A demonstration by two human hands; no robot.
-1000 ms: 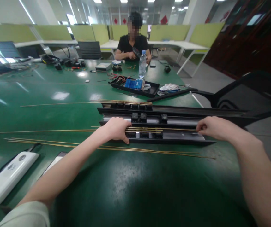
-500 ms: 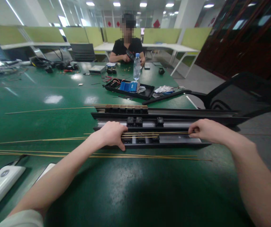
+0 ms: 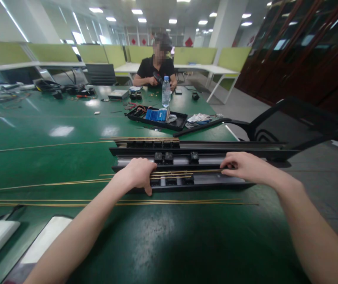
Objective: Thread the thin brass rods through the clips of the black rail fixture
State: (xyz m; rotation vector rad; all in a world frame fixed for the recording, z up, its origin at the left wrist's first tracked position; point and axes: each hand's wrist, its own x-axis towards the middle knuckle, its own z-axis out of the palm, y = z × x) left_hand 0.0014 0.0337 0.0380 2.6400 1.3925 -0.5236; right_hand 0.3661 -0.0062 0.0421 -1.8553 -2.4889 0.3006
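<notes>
Right fingers (image 3: 228,172) pinch a rod (image 3: 207,171) running left-right along the channel (image 3: 213,180) left fingers (image 3: 148,190) clasp.

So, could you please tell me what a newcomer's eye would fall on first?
Probably the left hand, spanning the nearest black rail near the centre, and the right hand, which seems to pinch a thin golden rod farther right. Beyond them, a blue block in a black tray stands out against the green table.

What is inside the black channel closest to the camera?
Inside that black channel sit black blocks, with brass-coloured rods running over them. The left hand covers part near the channel's left end; whatever lies underneath can't be seen.
</notes>
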